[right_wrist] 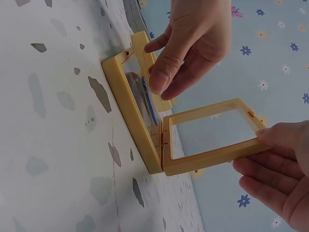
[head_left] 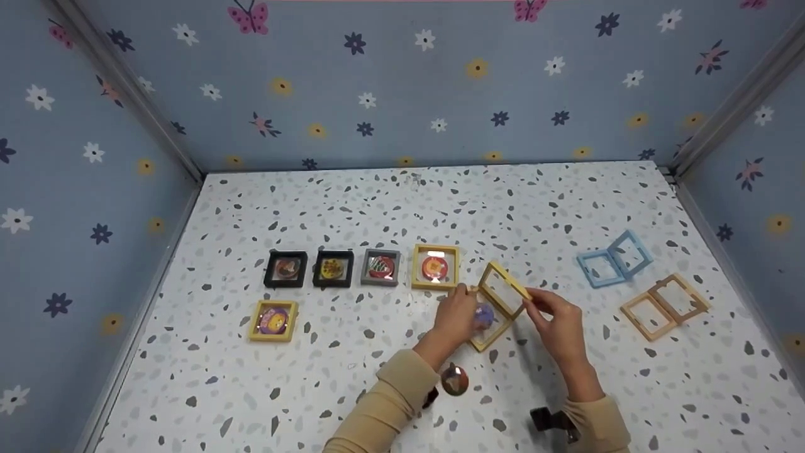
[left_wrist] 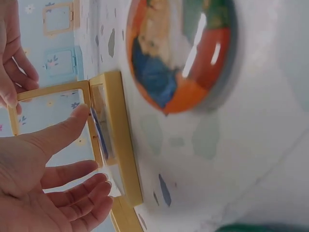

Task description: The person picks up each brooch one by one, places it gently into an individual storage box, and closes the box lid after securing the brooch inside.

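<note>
A yellow hinged display frame (head_left: 492,333) lies on the table with its lid (right_wrist: 212,128) raised. Inside its lower half rests a round purple badge (head_left: 483,316), seen edge-on in the wrist views. My left hand (head_left: 457,313) is over that half, its thumb (left_wrist: 72,128) touching or very near the badge and its other fingers loosely bent. The lid's edge is pinched between thumb and fingers of my right hand (head_left: 558,327). A round badge with an orange, red and blue picture (head_left: 455,380) lies by my left wrist.
Closed frames holding badges stand left: two black (head_left: 285,269), one grey (head_left: 380,267), and two yellow, one at the row's right end (head_left: 435,267), one nearer the front (head_left: 273,321). At right lie opened blue (head_left: 615,259) and tan frames (head_left: 665,306). Patterned walls (head_left: 402,82) enclose the table.
</note>
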Demonstrator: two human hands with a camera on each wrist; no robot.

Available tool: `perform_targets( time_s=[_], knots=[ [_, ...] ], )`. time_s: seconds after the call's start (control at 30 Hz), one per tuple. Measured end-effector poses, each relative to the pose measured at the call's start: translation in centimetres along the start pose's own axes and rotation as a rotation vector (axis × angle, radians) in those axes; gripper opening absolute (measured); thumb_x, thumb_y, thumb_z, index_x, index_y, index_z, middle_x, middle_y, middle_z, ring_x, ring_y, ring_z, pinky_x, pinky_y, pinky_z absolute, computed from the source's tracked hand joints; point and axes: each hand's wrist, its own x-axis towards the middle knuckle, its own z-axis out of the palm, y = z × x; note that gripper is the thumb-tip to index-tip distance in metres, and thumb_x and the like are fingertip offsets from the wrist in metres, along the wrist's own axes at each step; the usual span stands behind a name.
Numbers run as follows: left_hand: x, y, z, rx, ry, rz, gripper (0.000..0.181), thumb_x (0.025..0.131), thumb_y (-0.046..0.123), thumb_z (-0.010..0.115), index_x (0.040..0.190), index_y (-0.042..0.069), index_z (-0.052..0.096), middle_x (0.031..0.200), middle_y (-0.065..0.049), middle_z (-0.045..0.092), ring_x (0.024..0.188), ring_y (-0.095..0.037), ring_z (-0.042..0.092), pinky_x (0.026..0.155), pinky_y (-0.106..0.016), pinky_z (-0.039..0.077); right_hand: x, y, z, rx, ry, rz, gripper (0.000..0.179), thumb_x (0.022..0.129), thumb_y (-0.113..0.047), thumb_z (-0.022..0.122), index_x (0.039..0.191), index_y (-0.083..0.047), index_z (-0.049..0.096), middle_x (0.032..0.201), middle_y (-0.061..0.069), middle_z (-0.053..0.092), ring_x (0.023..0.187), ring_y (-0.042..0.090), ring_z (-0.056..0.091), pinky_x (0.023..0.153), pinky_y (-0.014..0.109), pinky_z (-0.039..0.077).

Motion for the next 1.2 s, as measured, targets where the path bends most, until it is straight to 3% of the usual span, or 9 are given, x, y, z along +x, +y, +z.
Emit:
perform_targets(
  time_s=[0.37, 0.53, 0.97, 1.2],
  knots=[
    [-1.0, -1.8, -0.8, 0.014, -0.044, -0.025, 0.067, 0.057, 0.037, 0.079, 0.107, -0.002, 0.057, 0.11, -0.012, 0.048, 0.097, -0.023, 0.047, 0.078, -0.035, 0.044, 0.0, 0.0, -0.1, -0.004, -0.014, -0.015, 0.022, 0.079, -0.006, 0.064, 0.101, -0.001, 0.065, 0.094, 0.01, 0.064, 0.081, 0.018, 0.061, 0.072, 0.034, 0.05],
    [-1.1, -2.6, -0.6, 0.004, -0.011, -0.031, 0.054, 0.054, 0.031, 0.082, 0.092, 0.0, 0.059, 0.107, -0.013, 0.05, 0.094, -0.025, 0.049, 0.072, -0.037, 0.045, -0.1, -0.1, -0.1, 0.007, -0.012, -0.041, 0.021, 0.079, -0.006, 0.065, 0.1, -0.002, 0.065, 0.094, 0.009, 0.065, 0.081, 0.018, 0.061, 0.072, 0.034, 0.05],
    [-1.0, -3.6, -0.4, -0.046, 0.011, -0.055, 0.036, 0.06, 0.021, 0.081, 0.08, 0.001, 0.058, 0.084, -0.009, 0.051, 0.077, -0.024, 0.053, 0.064, -0.034, 0.046, -0.8, -0.5, 0.0, 0.016, -0.016, -0.15, 0.021, 0.077, -0.007, 0.067, 0.098, -0.006, 0.067, 0.091, 0.002, 0.065, 0.081, 0.011, 0.06, 0.071, 0.028, 0.05],
    [-0.8, -3.9, -0.4, -0.063, -0.006, -0.045, 0.031, 0.062, 0.021, 0.079, 0.077, 0.003, 0.059, 0.076, -0.005, 0.051, 0.07, -0.02, 0.052, 0.058, -0.031, 0.044, -1.2, -0.7, 0.3, 0.022, -0.023, -0.205, 0.022, 0.073, -0.005, 0.07, 0.094, -0.008, 0.068, 0.087, -0.001, 0.065, 0.079, 0.011, 0.06, 0.069, 0.031, 0.05]
  ],
)
